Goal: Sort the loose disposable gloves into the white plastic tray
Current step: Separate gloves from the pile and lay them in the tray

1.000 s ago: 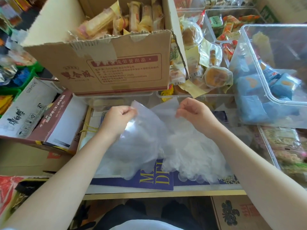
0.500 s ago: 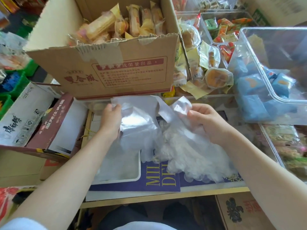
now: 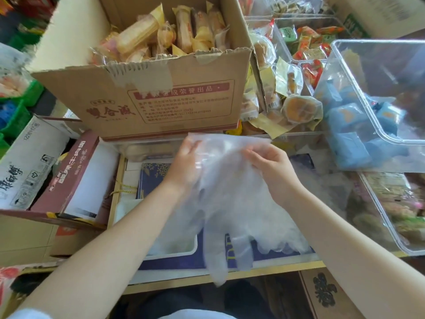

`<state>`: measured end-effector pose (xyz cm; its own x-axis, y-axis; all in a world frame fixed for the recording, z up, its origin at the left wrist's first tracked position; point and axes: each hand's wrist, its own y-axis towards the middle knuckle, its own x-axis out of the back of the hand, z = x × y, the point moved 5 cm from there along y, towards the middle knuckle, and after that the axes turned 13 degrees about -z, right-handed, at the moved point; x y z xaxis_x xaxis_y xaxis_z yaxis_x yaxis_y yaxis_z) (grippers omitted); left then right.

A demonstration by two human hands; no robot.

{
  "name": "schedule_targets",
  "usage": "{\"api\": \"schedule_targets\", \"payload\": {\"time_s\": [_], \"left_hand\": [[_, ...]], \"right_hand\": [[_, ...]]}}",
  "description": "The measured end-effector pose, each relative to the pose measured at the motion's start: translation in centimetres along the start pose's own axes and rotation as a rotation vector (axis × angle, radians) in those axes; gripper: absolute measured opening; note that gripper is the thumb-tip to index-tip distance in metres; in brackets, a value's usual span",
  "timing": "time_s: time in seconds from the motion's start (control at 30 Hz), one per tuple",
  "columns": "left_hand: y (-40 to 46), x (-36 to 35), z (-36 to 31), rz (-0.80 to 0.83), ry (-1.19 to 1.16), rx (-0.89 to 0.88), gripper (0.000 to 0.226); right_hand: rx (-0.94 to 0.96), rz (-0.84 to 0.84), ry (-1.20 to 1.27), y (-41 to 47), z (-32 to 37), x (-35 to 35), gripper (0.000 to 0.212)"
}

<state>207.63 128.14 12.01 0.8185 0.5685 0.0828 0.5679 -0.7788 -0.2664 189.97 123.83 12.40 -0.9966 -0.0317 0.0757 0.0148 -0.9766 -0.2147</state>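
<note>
While my left hand (image 3: 186,162) and right hand (image 3: 269,164) pinch one glove (image 3: 220,203) open, I think it goes next into the white tray (image 3: 184,253) near the bench's front edge.

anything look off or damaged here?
The cardboard box has a ragged, torn front edge with peeling tape. Wrapped pastries spill loosely beside it. Otherwise normal: both hands, left hand and right hand, hold up a clear glove above the white tray.
</note>
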Motion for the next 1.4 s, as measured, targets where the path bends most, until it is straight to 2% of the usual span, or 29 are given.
{"api": "schedule_targets", "payload": {"time_s": [0.07,0.13,0.27,0.37,0.43,0.53,0.63,0.73,0.83,0.9,0.97,1.03,1.07,1.13,1.23,1.3,1.4], "left_hand": [[-0.9,-0.4,0.0,0.001,-0.03,-0.002,0.014],[-1.4,-0.7,0.2,0.004,-0.074,0.048,0.015],[-1.3,-0.4,0.0,-0.124,-0.158,0.123,0.02],[-0.7,0.0,-0.4,-0.221,-0.286,0.201,0.029],[-0.3,0.2,-0.1,-0.247,-0.272,0.287,0.027],[-0.9,-0.1,0.1,-0.177,-0.223,0.352,0.029],[-1.4,-0.6,0.4,-0.118,-0.201,0.345,0.033],[-1.8,-1.3,0.3,-0.024,-0.227,0.308,0.027],[-2.4,-1.5,-0.6,0.001,-0.261,0.27,0.027],[-2.3,-1.3,-1.1,0.001,-0.264,0.233,0.027],[-2.0,-0.5,-2.2,-0.066,-0.157,0.061,0.023],[-2.0,0.2,-4.0,-0.095,0.071,-0.251,0.022],[-2.2,0.2,-4.7,-0.073,0.145,-0.381,0.022],[-2.6,0.0,-5.6,-0.025,0.204,-0.525,0.023],[-2.7,-0.3,-5.8,0.009,0.156,-0.535,0.017],[-2.9,-0.5,-5.7,0.037,0.109,-0.49,0.013],[-3.3,-0.5,-5.4,0.1,0.028,-0.385,0.011]], "right_hand": [[0.014,-0.092,0.019,0.0,-0.2,0.5,0.013],[0.067,-0.11,0.043,-0.3,0.1,0.9,0.019],[0.309,-0.024,-0.013,-1.7,0.1,1.6,0.005],[0.4,0.08,-0.1,-2.4,-0.5,1.8,0.006],[0.39,0.137,-0.172,-2.6,-0.9,1.7,0.009],[0.317,0.122,-0.162,-2.0,-0.9,1.5,0.004],[0.284,0.099,-0.069,-1.1,-0.2,1.4,0.019],[0.287,0.101,-0.057,-0.5,0.4,0.9,0.029],[0.362,0.142,-0.058,-0.5,0.5,0.7,0.012],[0.445,0.109,-0.107,-0.8,0.0,1.2,0.009],[0.527,0.007,-0.168,-1.0,-0.7,2.0,0.009],[0.577,-0.068,-0.182,-1.3,-1.2,2.5,0.008],[0.562,-0.046,-0.171,-1.4,-1.7,2.3,0.007],[0.441,0.075,-0.143,-1.9,-2.7,1.2,0.009],[0.354,0.2,-0.094,-2.8,-3.1,-0.6,0.012],[0.377,0.14,-0.027,-2.8,-2.1,-0.9,0.012],[0.26,-0.042,0.191,-1.7,-0.7,0.1,0.019]]}}
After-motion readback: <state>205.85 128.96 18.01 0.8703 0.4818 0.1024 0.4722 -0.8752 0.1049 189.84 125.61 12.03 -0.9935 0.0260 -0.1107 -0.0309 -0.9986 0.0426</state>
